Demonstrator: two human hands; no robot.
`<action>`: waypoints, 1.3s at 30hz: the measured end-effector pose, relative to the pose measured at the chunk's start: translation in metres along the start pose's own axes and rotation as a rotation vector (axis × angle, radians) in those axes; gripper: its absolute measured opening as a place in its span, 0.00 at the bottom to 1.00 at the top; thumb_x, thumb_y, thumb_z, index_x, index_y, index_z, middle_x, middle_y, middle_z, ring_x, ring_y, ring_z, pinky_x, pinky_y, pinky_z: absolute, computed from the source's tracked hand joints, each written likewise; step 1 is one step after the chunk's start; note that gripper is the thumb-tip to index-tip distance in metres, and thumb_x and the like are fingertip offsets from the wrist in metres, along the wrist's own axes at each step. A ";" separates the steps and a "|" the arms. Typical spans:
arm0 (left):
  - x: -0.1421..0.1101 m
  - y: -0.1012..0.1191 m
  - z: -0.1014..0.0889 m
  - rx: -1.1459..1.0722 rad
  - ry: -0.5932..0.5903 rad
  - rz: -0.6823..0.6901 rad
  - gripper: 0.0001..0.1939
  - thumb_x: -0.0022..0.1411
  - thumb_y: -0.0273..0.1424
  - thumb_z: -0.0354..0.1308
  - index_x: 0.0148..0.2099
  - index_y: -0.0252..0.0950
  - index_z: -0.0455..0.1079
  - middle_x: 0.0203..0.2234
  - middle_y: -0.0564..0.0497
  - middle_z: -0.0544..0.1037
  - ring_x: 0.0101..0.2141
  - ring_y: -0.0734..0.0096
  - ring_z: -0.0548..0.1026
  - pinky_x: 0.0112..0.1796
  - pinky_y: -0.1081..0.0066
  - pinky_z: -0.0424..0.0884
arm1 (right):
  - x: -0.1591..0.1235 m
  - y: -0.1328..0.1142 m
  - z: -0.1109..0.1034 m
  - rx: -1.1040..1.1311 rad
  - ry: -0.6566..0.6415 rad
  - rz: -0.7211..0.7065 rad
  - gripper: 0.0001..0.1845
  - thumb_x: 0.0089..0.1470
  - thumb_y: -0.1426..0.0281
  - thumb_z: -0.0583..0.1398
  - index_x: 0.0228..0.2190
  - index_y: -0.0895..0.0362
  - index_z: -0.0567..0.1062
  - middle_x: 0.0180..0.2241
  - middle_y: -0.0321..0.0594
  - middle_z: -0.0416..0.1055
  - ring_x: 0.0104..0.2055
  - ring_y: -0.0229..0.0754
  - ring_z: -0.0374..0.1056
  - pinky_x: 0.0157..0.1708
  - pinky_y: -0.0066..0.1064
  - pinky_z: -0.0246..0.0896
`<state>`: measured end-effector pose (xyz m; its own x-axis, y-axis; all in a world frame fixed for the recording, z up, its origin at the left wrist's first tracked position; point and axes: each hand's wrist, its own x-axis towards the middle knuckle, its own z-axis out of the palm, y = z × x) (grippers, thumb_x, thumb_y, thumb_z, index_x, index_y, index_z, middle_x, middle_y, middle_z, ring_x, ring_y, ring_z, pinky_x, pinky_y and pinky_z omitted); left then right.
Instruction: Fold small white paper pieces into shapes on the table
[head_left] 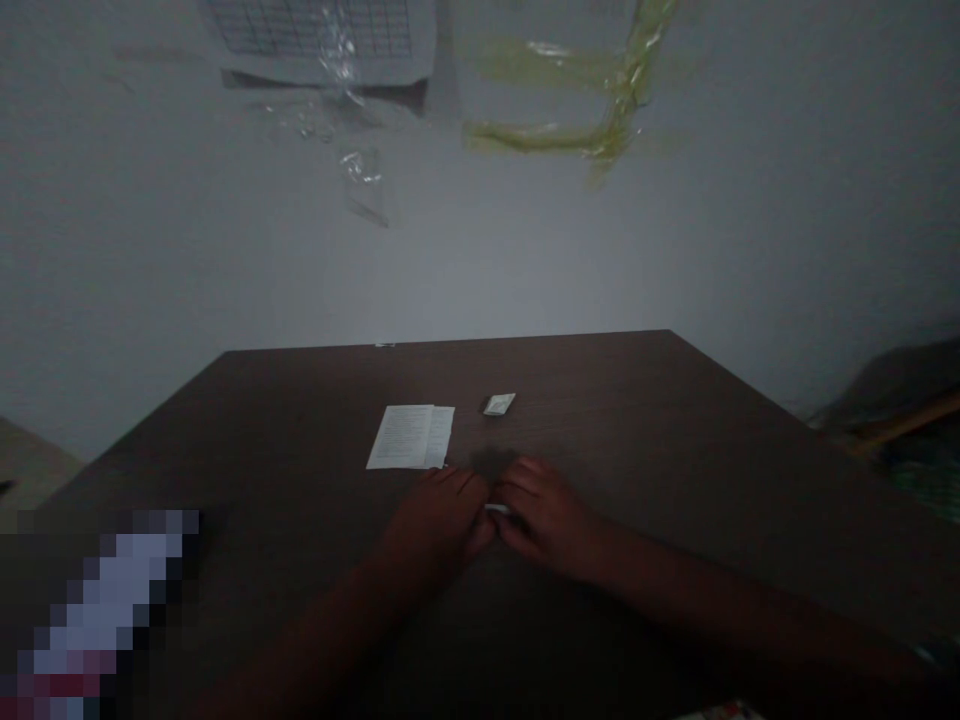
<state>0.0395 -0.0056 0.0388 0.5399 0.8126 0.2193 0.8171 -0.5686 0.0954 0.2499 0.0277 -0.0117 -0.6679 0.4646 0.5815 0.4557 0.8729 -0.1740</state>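
Observation:
Both hands meet over the dark table, close to its middle. A narrow white strip, seemingly folded paper [496,508], shows between them. My left hand [446,515] has its fingers curled round the strip's left end, and my right hand [547,515] pinches the right end. Most of the strip is hidden by the fingers. Just beyond my left hand lie printed paper sheets [405,437], one partly over another. A small folded paper packet [499,404] rests farther back, apart from both hands.
The brown table [300,400] stands against a pale wall [480,260] that carries a gridded sheet [315,35] and yellow tape [540,137]. A pixelated bright object [112,590] is at the left. Something dark with a wooden edge [911,420] stands off the table's right side.

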 end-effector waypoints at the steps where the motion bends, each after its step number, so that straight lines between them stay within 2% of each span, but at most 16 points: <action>1: 0.000 0.001 0.000 0.006 0.011 -0.005 0.09 0.65 0.18 0.59 0.39 0.38 0.71 0.36 0.50 0.81 0.39 0.58 0.81 0.43 0.64 0.73 | 0.000 0.000 0.000 0.004 0.013 -0.014 0.03 0.69 0.71 0.61 0.42 0.58 0.77 0.39 0.43 0.77 0.42 0.48 0.71 0.43 0.41 0.68; 10: -0.003 0.019 -0.002 0.016 -0.010 0.039 0.03 0.69 0.26 0.63 0.42 0.39 0.75 0.39 0.48 0.82 0.44 0.52 0.79 0.48 0.54 0.73 | -0.004 -0.007 -0.008 0.054 0.091 -0.049 0.13 0.69 0.75 0.54 0.32 0.54 0.73 0.30 0.39 0.72 0.35 0.45 0.65 0.37 0.39 0.64; 13: -0.006 0.021 -0.001 0.001 0.018 0.033 0.02 0.69 0.28 0.63 0.41 0.40 0.75 0.38 0.48 0.81 0.44 0.51 0.79 0.46 0.53 0.73 | -0.005 -0.010 -0.014 0.089 0.071 -0.069 0.13 0.69 0.76 0.54 0.34 0.54 0.74 0.30 0.39 0.72 0.36 0.46 0.66 0.37 0.40 0.65; 17: -0.009 0.013 0.001 0.001 0.039 0.008 0.01 0.68 0.28 0.65 0.41 0.40 0.76 0.37 0.48 0.81 0.45 0.50 0.79 0.46 0.52 0.73 | -0.004 -0.010 -0.020 0.121 0.005 -0.030 0.11 0.71 0.75 0.56 0.40 0.54 0.77 0.34 0.40 0.77 0.39 0.47 0.69 0.41 0.42 0.67; 21: -0.011 -0.002 -0.006 0.019 -0.050 -0.064 0.03 0.64 0.26 0.66 0.40 0.39 0.76 0.38 0.48 0.82 0.45 0.52 0.80 0.47 0.54 0.73 | -0.003 -0.008 -0.020 0.111 -0.004 -0.008 0.10 0.74 0.72 0.57 0.43 0.55 0.79 0.36 0.41 0.79 0.41 0.47 0.71 0.42 0.43 0.66; 24: -0.011 -0.011 -0.015 0.049 -0.085 -0.112 0.05 0.63 0.24 0.64 0.38 0.39 0.76 0.38 0.47 0.83 0.44 0.51 0.80 0.47 0.53 0.73 | -0.003 -0.004 -0.021 0.091 -0.019 0.024 0.11 0.73 0.73 0.56 0.42 0.56 0.79 0.37 0.42 0.79 0.41 0.48 0.71 0.44 0.44 0.66; 28: -0.012 -0.018 -0.018 0.045 -0.002 -0.146 0.05 0.62 0.24 0.61 0.37 0.39 0.74 0.35 0.48 0.81 0.42 0.51 0.79 0.46 0.54 0.72 | -0.002 0.001 -0.023 0.075 -0.011 0.064 0.11 0.73 0.73 0.57 0.40 0.56 0.79 0.35 0.41 0.78 0.40 0.47 0.71 0.44 0.43 0.66; 33: -0.016 -0.007 -0.008 -0.019 0.123 0.010 0.09 0.62 0.22 0.62 0.42 0.40 0.74 0.42 0.49 0.83 0.44 0.54 0.79 0.46 0.55 0.71 | -0.001 -0.003 -0.021 0.075 0.018 0.043 0.10 0.73 0.73 0.57 0.38 0.55 0.78 0.34 0.40 0.78 0.40 0.47 0.70 0.43 0.43 0.65; 36: -0.018 0.002 -0.002 -0.056 0.135 0.068 0.09 0.63 0.20 0.61 0.41 0.40 0.73 0.39 0.50 0.83 0.43 0.56 0.79 0.46 0.56 0.71 | -0.001 -0.010 -0.018 0.060 0.038 -0.010 0.10 0.72 0.74 0.57 0.37 0.56 0.77 0.33 0.39 0.77 0.39 0.46 0.68 0.42 0.43 0.64; 39: -0.019 0.008 0.000 -0.051 0.134 0.061 0.09 0.63 0.19 0.61 0.39 0.40 0.72 0.37 0.51 0.82 0.41 0.57 0.79 0.45 0.55 0.71 | -0.001 -0.015 -0.017 0.050 0.030 -0.040 0.11 0.71 0.74 0.56 0.37 0.55 0.78 0.32 0.40 0.76 0.38 0.47 0.67 0.41 0.43 0.63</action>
<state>0.0361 -0.0259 0.0358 0.5540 0.7537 0.3535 0.7702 -0.6252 0.1260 0.2542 0.0116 0.0042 -0.6667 0.4256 0.6119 0.3986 0.8973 -0.1898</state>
